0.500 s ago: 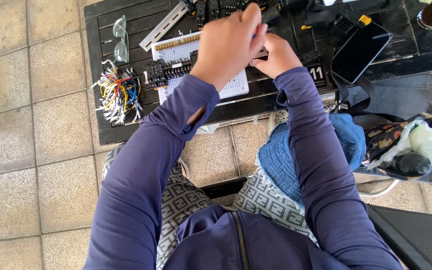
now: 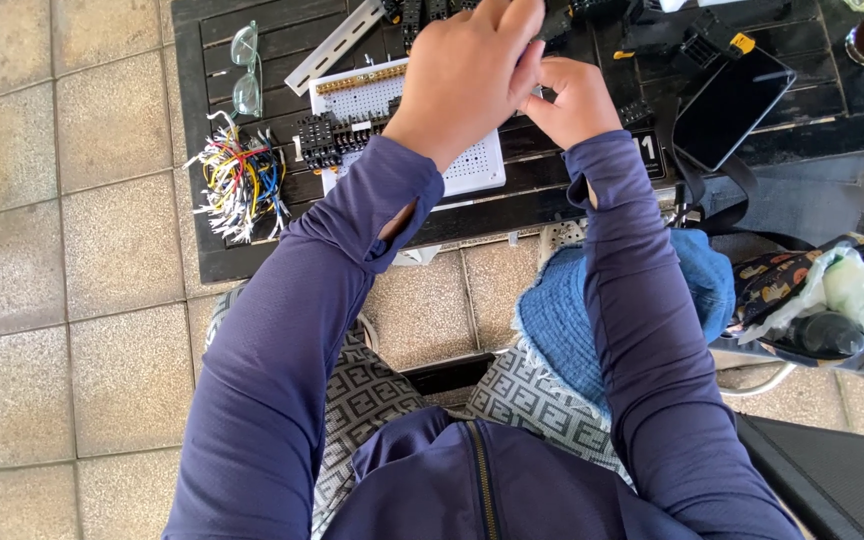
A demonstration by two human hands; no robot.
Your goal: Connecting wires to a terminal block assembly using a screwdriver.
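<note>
Both hands sit almost as before, only the left hand [image 2: 467, 75] has slid a bit over the white breadboard [image 2: 472, 165] on the black slatted counter [image 2: 552, 200], its fingers curled closed near the right hand [image 2: 577, 100], whose fingers pinch together (on what, I cannot tell). Since the left hand hides the holes, a small part could go into the wrong row. A sleeve could also sweep the bundle of jumper wires [image 2: 237, 185] at the counter's edge onto the tiled floor [image 2: 72, 300].

White breadboard [image 2: 472, 165], multicoloured wires [image 2: 239, 185], black table [image 2: 202, 100].
</note>
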